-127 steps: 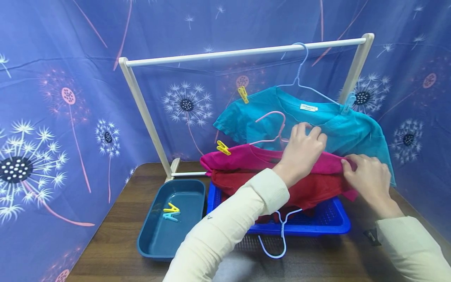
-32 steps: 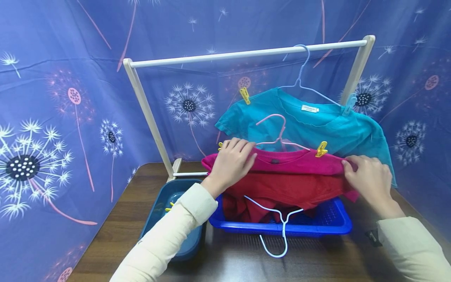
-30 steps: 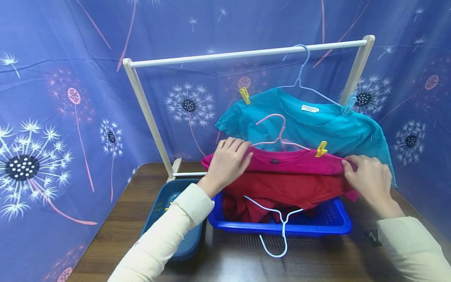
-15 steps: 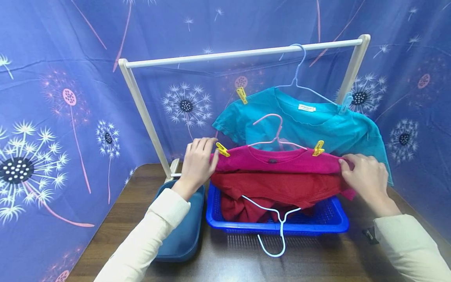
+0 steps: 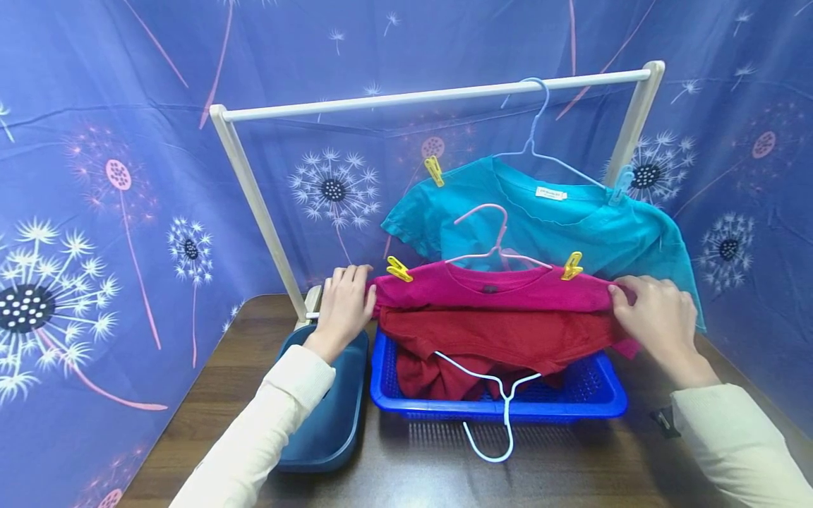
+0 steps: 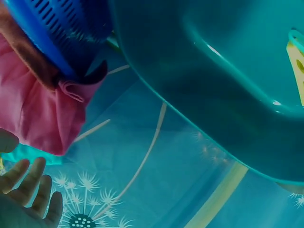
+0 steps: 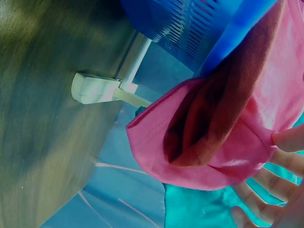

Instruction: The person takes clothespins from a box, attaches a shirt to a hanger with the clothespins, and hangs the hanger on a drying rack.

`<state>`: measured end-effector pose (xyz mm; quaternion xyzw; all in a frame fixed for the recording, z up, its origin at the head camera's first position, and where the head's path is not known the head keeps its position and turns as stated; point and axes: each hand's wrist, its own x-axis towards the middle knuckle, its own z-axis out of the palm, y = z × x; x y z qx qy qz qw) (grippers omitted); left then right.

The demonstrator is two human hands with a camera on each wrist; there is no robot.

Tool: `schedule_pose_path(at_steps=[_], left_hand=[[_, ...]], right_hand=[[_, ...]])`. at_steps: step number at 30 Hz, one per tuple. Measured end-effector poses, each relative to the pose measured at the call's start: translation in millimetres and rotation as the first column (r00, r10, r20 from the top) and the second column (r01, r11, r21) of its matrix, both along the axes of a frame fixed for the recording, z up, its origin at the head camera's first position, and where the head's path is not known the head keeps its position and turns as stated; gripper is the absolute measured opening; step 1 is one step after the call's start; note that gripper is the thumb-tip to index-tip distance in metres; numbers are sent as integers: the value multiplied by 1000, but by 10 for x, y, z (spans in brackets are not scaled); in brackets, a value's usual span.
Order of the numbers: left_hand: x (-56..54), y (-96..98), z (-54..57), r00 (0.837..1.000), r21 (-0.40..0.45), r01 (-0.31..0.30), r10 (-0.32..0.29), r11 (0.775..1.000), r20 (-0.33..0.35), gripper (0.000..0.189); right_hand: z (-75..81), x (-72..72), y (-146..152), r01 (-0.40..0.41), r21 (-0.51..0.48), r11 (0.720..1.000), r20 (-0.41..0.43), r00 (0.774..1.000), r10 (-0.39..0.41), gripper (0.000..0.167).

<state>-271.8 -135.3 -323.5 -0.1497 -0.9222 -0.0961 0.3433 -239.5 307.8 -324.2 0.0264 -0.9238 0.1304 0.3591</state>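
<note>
In the head view a magenta T-shirt [image 5: 438,288] on a pink hanger [image 5: 497,240] is spread above the blue basket [image 5: 502,409]. Yellow clothespins sit on its left shoulder [image 5: 399,269] and right shoulder [image 5: 571,266]. My right hand [image 5: 657,321] pinches the shirt's right sleeve between thumb and fingers. My left hand [image 5: 343,308] is beside the left sleeve end; in the left wrist view its fingers [image 6: 29,183] are spread, with the thumb close to the magenta cloth. A red garment [image 5: 495,335] lies under the magenta shirt, partly in the basket.
Behind, a teal T-shirt [image 5: 533,219] with clothespins hangs by a blue hanger [image 5: 533,134] from the rack's white bar [image 5: 381,102]. A dark teal tray [image 5: 330,437] stands left of the basket. A pale hanger [image 5: 506,406] leans over the basket's front rim. Below is the wooden table [image 5: 209,423].
A yellow clothespin has appeared on the magenta shirt's right shoulder. My left hand has moved left along the shirt, past the left clothespin to the sleeve end. My right hand keeps its hold.
</note>
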Motion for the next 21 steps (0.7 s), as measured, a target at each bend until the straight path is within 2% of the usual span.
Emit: schedule_pose_path(at_steps=[7, 14, 18, 21], left_hand=[[-22, -32, -65, 999, -7, -17, 17, 1000, 48, 20], [-74, -27, -111, 998, 3, -18, 18, 1000, 55, 13], [-100, -24, -120, 996, 5, -28, 27, 1000, 84, 13], [-115, -27, -106, 992, 3, -39, 39, 999, 117, 13]], right_hand=[[-9, -1, -3, -2, -2, 1000, -15, 1000, 2, 22], [2, 17, -6, -2, -1, 1000, -5, 1000, 2, 22], [2, 15, -3, -3, -2, 1000, 15, 1000, 3, 23], [2, 1, -13, -13, 5, 1000, -2, 1000, 13, 21]])
